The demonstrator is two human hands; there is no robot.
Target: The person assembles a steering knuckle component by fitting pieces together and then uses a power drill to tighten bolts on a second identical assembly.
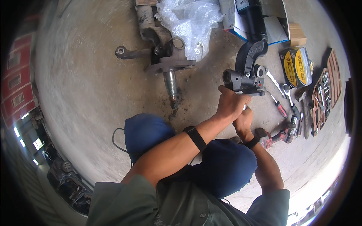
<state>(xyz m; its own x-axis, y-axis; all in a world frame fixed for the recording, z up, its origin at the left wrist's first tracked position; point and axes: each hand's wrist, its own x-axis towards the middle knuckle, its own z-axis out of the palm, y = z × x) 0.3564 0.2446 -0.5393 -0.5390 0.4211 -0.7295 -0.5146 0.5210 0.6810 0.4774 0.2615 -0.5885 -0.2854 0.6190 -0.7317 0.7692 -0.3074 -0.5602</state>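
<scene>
crumpled clear plastic [190,22] | yellow-and-black box [295,67] | brown box [297,35] just beyond | red panelling [17,81], far left

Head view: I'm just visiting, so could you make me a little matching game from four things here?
1. Screwdriver
2. Plastic wrap
3. Tool case
4. Black metal part

A. Lying open toward the picture's right
B. Just above the left hand in the picture
C. Red-and-black handle
D. Clear and crumpled

Pairs: 1-C, 2-D, 3-A, 4-B
</scene>
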